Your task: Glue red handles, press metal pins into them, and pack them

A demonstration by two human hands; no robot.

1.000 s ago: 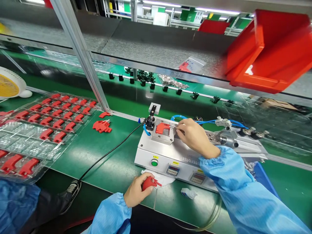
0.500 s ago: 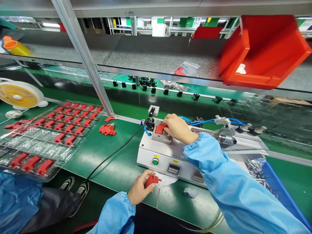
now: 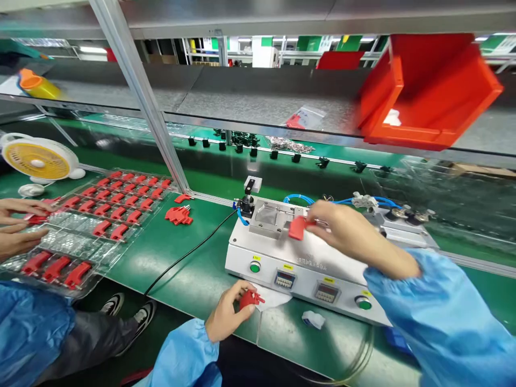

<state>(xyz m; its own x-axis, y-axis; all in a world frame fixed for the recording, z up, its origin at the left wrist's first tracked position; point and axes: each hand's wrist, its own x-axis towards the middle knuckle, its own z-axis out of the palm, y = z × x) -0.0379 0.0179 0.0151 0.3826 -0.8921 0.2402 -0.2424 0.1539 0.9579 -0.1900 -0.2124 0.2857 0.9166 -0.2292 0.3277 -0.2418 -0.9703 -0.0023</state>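
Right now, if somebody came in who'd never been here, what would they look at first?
Probably the big bright red bin, up on the grey shelf at the right. Then maybe the rows of red parts in the clear tray on the left, near the fan. In the middle, the right hand holds a red piece over the white machine, and the left hand holds a red item in front of it.

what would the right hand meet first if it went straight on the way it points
The right hand would probably meet the metal block on the machine, red part first; its height is hard to judge, so it might pass over.
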